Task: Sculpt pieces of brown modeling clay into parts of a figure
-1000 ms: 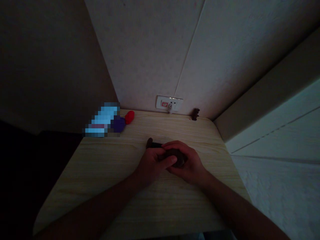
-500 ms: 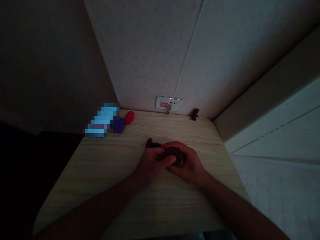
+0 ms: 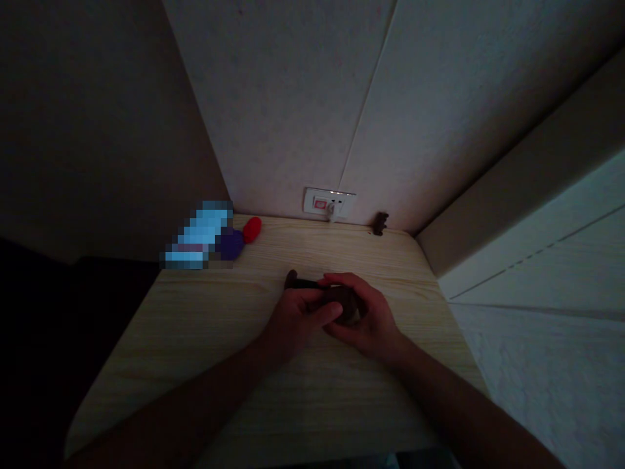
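Both hands meet over the middle of the wooden tabletop around a dark brown lump [image 3: 347, 302] that looks like modelling clay. My left hand [image 3: 300, 326] grips it from the left, thumb laid across the front. From the other side, my right hand [image 3: 374, 319] is curled round it, fingers over the far side and thumb side near the front. A dark bar [image 3: 308, 284] with a brown knobbed end [image 3: 291, 279] shows just beyond my left hand; whether it joins the lump is hidden by my fingers.
At the back left lie a purple lump [image 3: 231, 245] and a red lump [image 3: 252, 229], beside a pixelated bright blue object [image 3: 199, 234]. A small dark brown figure [image 3: 380, 223] stands near the wall. A wall socket [image 3: 319, 204] is behind the table [image 3: 293, 404]; a pale cabinet [image 3: 537, 247] borders the right.
My right fingers have lifted and shifted slightly, showing more of the dark bar and of the brown lump. Both hands otherwise stay in place.
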Demonstrator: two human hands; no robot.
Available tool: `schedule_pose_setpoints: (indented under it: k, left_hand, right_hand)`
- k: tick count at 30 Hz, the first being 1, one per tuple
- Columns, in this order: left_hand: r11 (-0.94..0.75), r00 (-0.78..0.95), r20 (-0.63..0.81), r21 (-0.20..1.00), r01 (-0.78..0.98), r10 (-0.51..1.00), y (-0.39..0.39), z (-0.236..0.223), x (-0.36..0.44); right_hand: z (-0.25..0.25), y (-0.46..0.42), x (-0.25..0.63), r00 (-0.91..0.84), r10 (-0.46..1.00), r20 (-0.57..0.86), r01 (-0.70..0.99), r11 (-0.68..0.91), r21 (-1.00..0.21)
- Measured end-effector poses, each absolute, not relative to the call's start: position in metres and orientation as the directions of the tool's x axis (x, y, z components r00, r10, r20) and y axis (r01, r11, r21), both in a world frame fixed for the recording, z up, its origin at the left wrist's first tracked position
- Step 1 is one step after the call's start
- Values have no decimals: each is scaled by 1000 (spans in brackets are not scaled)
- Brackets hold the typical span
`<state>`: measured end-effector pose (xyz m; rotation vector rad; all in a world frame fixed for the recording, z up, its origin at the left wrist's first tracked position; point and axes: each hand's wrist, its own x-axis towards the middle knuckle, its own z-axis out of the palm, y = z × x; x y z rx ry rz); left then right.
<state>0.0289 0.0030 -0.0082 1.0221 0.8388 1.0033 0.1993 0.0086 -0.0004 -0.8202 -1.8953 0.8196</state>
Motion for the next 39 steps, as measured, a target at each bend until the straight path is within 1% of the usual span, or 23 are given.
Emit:
schedule_pose_setpoints:
  k: [3,8,12,17,20,23,29,33,39]
  left_hand:
    - [211,328,-109,932,-295,938,3,-10,29]
    - [216,316,-114,926,-309,942,2,-13,29]
    - [189,316,-80,925,-331,945,2,-12,29]
    - [156,283,-65,936,-314,957,2,-10,30]
    - [186,293,-93,933,-309,952,2,-9,31]
    - [216,295,-132,937,-275,946,1,-8,31]
    - [217,296,-136,941,-260,946,0,-8,31]
    - [227,311,-140,938,-262,940,0,-7,31]
    - [212,345,-116,943,-255,931,1,-11,29]
  right_hand:
    - [1,9,201,-422,768,482,244,608,-755]
    - [3,9,201,-462,755,465,255,615,-746]
    - [0,9,200,-449,749,488,261,632,-730]
    - [-1,12,200,-488,716,499,252,663,-705]
    - [-1,12,199,-537,682,497,220,682,-698]
    - [-3,11,197,-557,682,474,237,678,-696]
    - [-9,10,197,-559,664,497,232,701,-675]
    - [-8,10,198,-560,662,499,200,692,-694]
    - [-1,11,198,-515,713,476,189,636,-748]
